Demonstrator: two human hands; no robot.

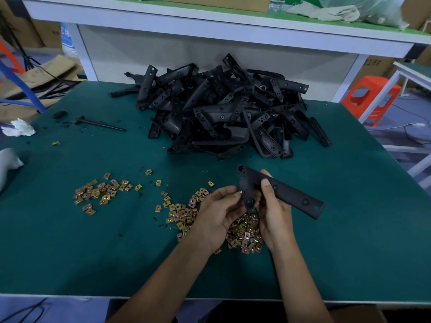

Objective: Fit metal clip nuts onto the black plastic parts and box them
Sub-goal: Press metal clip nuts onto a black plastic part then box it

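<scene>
My right hand [274, 213] grips a black plastic part [291, 194] above the green table, its long arm pointing right and a short arm hanging down between my hands. My left hand [219, 210] has its fingertips pinched at the short arm's edge, where a small bright bit of metal shows; I cannot tell if it is a clip nut. Loose brass-coloured clip nuts [245, 231] lie in a heap under my hands, with a second scatter of clip nuts [100, 191] to the left. A big pile of black plastic parts [224, 110] sits at the back.
The green table mat [116, 252] ends at a white front edge near me. A thin black rod [102, 124] and crumpled white paper [18, 129] lie at the far left. A white shelf [210, 26] overhangs the back. An orange stool [370, 99] stands off to the right.
</scene>
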